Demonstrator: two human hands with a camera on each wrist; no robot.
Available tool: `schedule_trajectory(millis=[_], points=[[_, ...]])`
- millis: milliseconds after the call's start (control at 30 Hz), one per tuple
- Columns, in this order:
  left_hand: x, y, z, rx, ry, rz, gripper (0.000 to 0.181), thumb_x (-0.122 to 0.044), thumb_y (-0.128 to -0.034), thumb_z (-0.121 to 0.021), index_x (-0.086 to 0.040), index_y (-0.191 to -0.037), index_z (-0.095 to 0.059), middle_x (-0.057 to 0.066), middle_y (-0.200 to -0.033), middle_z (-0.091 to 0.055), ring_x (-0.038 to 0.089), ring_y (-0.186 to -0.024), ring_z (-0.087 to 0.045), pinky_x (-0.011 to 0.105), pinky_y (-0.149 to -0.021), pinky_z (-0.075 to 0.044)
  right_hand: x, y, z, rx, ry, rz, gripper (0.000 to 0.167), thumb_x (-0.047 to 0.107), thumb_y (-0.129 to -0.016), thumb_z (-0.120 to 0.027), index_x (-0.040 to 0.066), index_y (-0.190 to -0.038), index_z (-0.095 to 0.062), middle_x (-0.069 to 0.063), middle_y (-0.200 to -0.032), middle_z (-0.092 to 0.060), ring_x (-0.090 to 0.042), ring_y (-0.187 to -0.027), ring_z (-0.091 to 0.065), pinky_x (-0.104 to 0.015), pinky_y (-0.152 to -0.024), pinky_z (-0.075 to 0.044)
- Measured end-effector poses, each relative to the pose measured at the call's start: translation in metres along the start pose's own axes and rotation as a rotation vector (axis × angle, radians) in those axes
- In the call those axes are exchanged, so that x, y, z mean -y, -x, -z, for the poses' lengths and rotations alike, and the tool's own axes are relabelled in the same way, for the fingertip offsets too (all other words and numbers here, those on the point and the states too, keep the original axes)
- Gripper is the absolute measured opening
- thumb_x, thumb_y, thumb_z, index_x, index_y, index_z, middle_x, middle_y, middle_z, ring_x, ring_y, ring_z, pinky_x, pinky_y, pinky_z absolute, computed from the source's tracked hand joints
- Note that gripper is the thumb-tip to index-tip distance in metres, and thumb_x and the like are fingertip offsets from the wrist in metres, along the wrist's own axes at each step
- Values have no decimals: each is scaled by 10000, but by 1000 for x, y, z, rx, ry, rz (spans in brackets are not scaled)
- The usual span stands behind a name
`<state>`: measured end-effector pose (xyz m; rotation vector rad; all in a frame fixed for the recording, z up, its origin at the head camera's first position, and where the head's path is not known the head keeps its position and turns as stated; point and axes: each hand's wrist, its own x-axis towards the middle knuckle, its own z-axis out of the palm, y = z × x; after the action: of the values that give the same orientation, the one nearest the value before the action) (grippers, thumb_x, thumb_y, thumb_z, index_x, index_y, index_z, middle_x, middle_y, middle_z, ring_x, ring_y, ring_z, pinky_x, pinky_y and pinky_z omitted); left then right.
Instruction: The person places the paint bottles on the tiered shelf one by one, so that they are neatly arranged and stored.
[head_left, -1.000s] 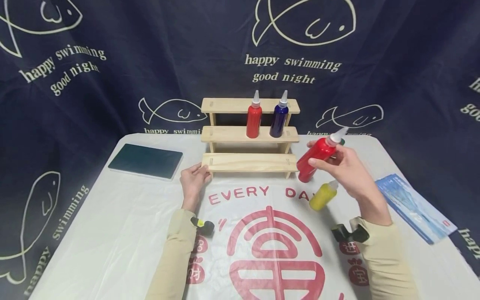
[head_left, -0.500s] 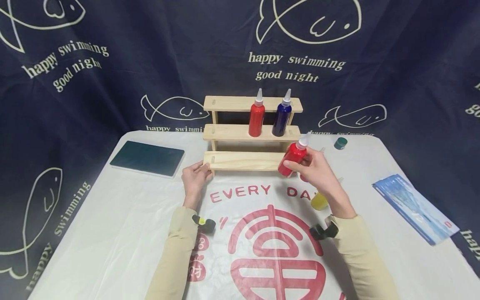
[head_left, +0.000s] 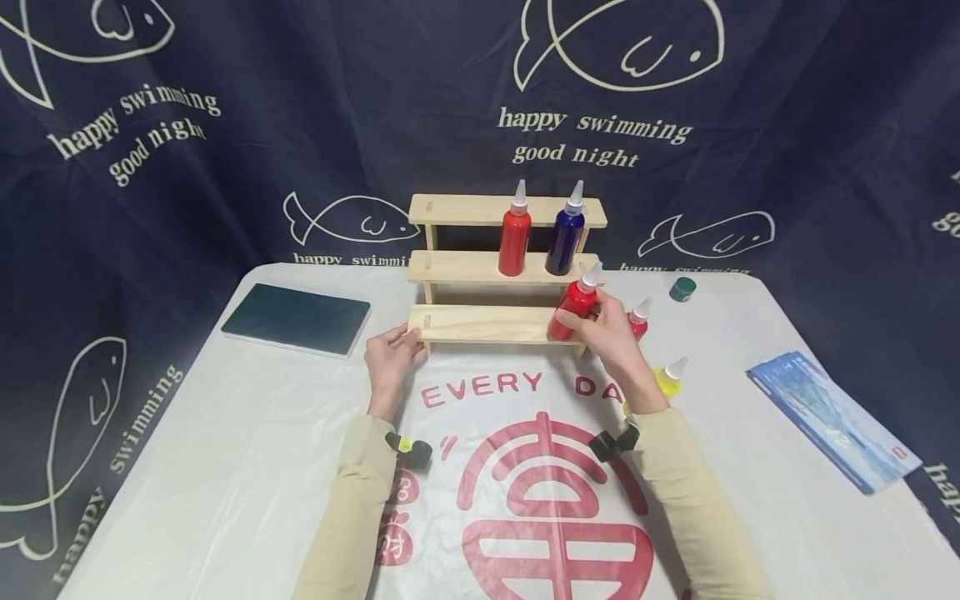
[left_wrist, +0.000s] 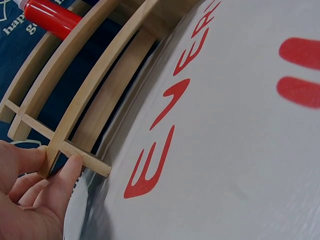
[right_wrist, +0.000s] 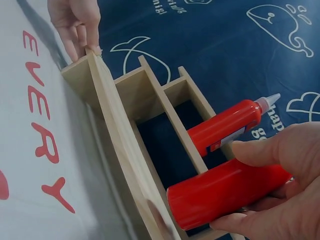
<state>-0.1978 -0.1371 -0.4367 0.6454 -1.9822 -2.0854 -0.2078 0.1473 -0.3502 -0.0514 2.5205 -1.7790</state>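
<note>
Head view: the right grip (head_left: pixel 609 333) clasps a tilted red bottle (head_left: pixel 573 310) at the bottom tier (head_left: pixel 480 321) of the wooden rack (head_left: pixel 457 210). Another red bottle (head_left: pixel 513 242) and a blue bottle (head_left: pixel 564 242), seemingly filled, stand one tier up.

Left wrist: the left grip (left_wrist: pixel 35 205) pinches the rack's corner.

Right wrist: the tilted red bottle looks smooth, probably light, squeezable; best held mid-body.

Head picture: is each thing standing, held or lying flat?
Red bottle in right hand: tilted
Shelf: standing, held by left hand
Middle-shelf red bottle: upright
Blue bottle: upright
Red bottle on table: partly hidden
Yellow bottle: partly hidden
Green jar: on table
Dark slab: lying flat
Leaflet: lying flat
</note>
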Motion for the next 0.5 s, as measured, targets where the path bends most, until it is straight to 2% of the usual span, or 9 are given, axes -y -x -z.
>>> schedule_trajectory(millis=[233, 500], points=[[0, -1, -1, 2, 15, -10, 354, -58, -922, -651, 74, -1247, -608, 276, -1115, -667, 329, -943, -706, 223, -706, -628, -1, -12, -5, -10, 20, -92, 474, 82, -924, -629, -22, -1358, -468, -210, -1315, -556, -315, -1143, -500, -432, -1085, -429], [3, -1, -1, -3, 5, -25, 330, -51, -927, -644, 75, -1231, -622, 269, -1103, -671, 328, -932, -707, 220, -691, -626, -5, -19, -9, -19, 32, -126, 465, 81, -925, -624, -21, -1353, -474, -204, -1313, -557, -313, -1138, -495, -425, -1083, -427]])
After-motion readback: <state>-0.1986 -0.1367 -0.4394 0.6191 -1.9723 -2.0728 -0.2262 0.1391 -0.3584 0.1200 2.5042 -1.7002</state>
